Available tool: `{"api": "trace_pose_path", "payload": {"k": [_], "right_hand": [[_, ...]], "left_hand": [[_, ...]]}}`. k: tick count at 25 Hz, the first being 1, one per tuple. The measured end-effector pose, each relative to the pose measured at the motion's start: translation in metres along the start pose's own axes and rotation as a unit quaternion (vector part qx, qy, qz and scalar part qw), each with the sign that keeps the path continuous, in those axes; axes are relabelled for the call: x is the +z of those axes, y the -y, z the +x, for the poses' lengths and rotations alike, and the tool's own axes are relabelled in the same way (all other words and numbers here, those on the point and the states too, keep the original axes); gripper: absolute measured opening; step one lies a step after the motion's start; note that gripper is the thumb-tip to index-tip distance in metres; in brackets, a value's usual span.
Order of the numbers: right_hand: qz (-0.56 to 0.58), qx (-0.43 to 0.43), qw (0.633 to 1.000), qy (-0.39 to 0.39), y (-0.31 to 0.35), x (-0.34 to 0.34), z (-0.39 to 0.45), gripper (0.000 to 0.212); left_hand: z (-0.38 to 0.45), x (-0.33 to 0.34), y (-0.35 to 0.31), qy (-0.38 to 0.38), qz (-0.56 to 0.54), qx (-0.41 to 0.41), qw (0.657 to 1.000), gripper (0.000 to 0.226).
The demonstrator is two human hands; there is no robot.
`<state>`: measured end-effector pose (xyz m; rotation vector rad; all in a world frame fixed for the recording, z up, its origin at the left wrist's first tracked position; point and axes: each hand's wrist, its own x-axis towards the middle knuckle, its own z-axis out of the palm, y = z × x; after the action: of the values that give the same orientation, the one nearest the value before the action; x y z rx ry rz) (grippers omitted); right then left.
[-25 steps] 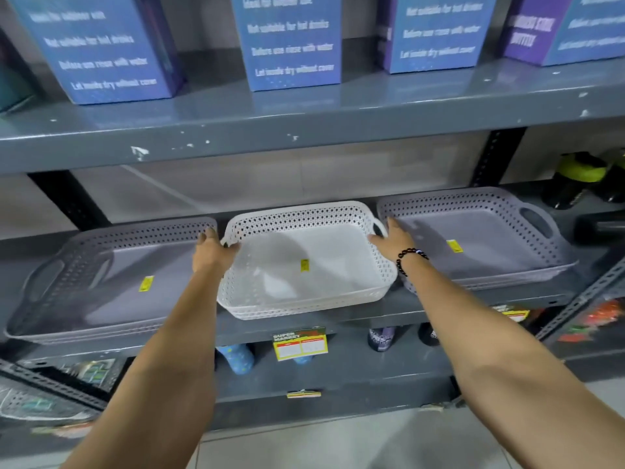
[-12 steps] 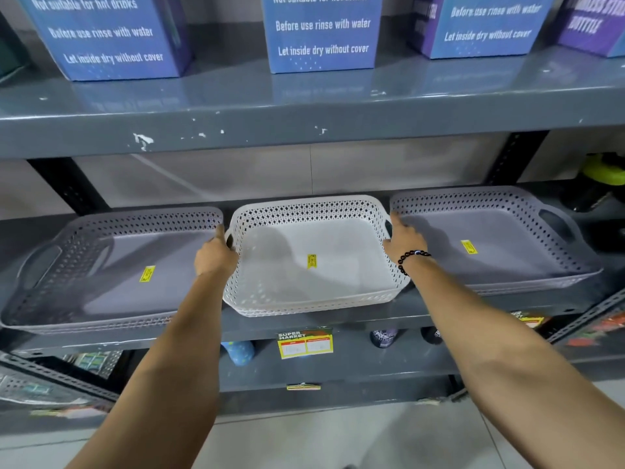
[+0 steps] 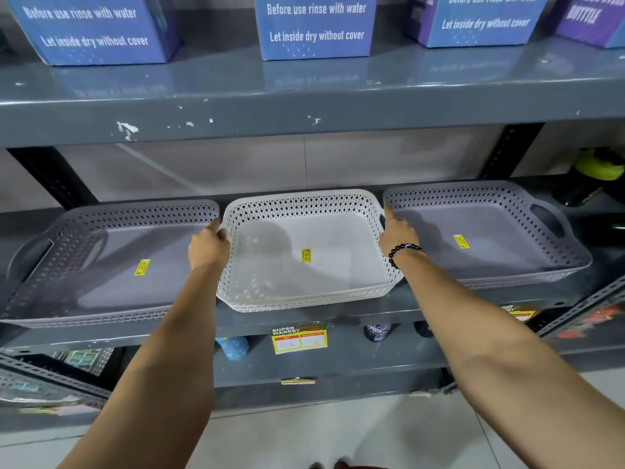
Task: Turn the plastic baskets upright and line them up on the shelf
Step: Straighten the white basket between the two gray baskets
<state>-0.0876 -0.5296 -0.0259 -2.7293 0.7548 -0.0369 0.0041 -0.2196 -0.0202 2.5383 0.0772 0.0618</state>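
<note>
Three shallow perforated plastic baskets stand upright side by side on the grey shelf (image 3: 304, 319). The white basket (image 3: 270, 286) is in the middle, its front rim overhanging the shelf edge a little. A grey basket (image 3: 111, 289) sits to its left and another grey basket (image 3: 500, 262) to its right. Each has a yellow sticker on its floor. My left hand (image 3: 208, 247) grips the white basket's left handle. My right hand (image 3: 397, 233), with a dark bead bracelet on the wrist, holds its right handle.
The shelf above (image 3: 304, 110) carries blue boxes (image 3: 316, 27) close overhead. A dark bottle with a yellow-green lid (image 3: 595, 174) stands right of the baskets. Below are a price tag (image 3: 299, 338), bottles (image 3: 233, 346) and angled metal racks (image 3: 50, 374). The floor is tiled.
The white basket has been pushed back on the shelf, both hands still on its handles. The view has tilted down and come closer.
</note>
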Motion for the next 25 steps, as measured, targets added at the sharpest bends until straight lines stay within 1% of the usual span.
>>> {"api": "trace_pose_path", "payload": {"k": [3,5,7,12,20,25], "right_hand": [[-0.027,-0.023,0.999,0.002,0.001,0.0,-0.003,0.073],[-0.038,-0.03,0.999,0.0,0.002,-0.001,-0.004,0.067],[-0.031,-0.023,0.999,-0.003,0.002,-0.002,-0.004,0.063],[-0.009,-0.007,1.0,-0.01,0.005,-0.005,-0.008,0.063],[0.036,0.002,0.999,-0.006,0.008,-0.008,-0.014,0.062],[0.034,-0.002,0.999,-0.003,0.007,-0.008,-0.017,0.064]], "left_hand": [[-0.002,0.002,-0.003,0.015,0.006,0.004,1.0,0.041],[-0.003,0.002,-0.005,0.022,0.009,-0.001,1.0,0.04],[-0.004,0.001,-0.007,0.028,0.009,-0.011,1.0,0.04],[-0.006,0.0,-0.011,0.032,0.008,-0.021,0.999,0.044],[-0.008,0.0,-0.012,0.021,-0.026,-0.047,0.998,0.044],[-0.01,0.001,-0.01,0.017,-0.04,-0.056,0.997,0.044]]}}
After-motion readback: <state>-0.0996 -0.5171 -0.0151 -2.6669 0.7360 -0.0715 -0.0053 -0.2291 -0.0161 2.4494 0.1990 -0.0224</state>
